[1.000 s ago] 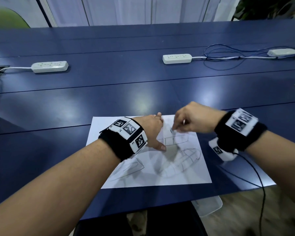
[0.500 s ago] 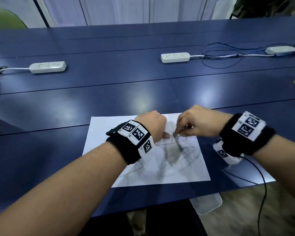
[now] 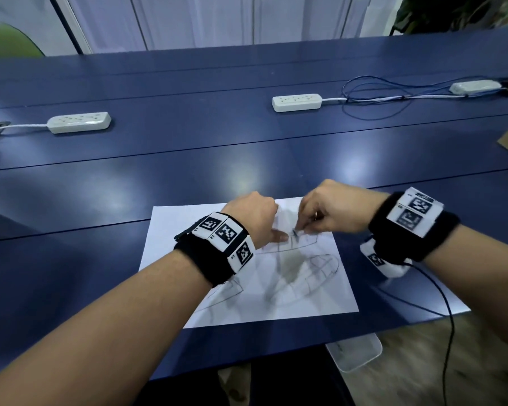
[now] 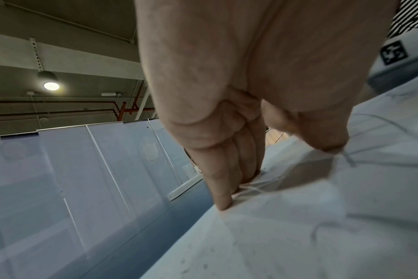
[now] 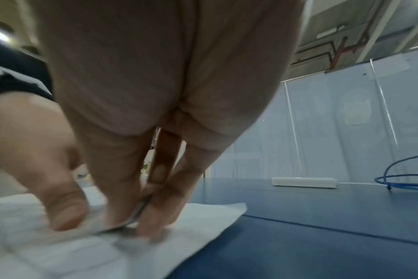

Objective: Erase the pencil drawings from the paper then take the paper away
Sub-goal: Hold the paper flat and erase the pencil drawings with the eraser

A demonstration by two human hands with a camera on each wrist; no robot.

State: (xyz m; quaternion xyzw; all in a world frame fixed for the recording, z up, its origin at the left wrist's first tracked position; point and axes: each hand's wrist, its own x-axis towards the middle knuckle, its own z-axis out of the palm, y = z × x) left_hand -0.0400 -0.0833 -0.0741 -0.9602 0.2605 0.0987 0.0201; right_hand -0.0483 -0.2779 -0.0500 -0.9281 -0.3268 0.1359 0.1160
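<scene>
A right hand (image 3: 332, 209) pinches a small eraser (image 3: 295, 232) against a white paper (image 3: 182, 230) of pencil drawings (image 3: 314, 273). The left hand (image 3: 254, 218) presses straight fingers (image 4: 221, 190) on the paper, lying flat on a blue table (image 3: 188, 159).

The paper (image 3: 170, 230) was white with grey pencil drawings (image 3: 317, 273). The bench (image 3: 188, 159) was dark blue. Both wristbands (image 3: 206, 259) were black with black-and-white square-patterned tags. The power strips (image 3: 78, 122) were white.
</scene>
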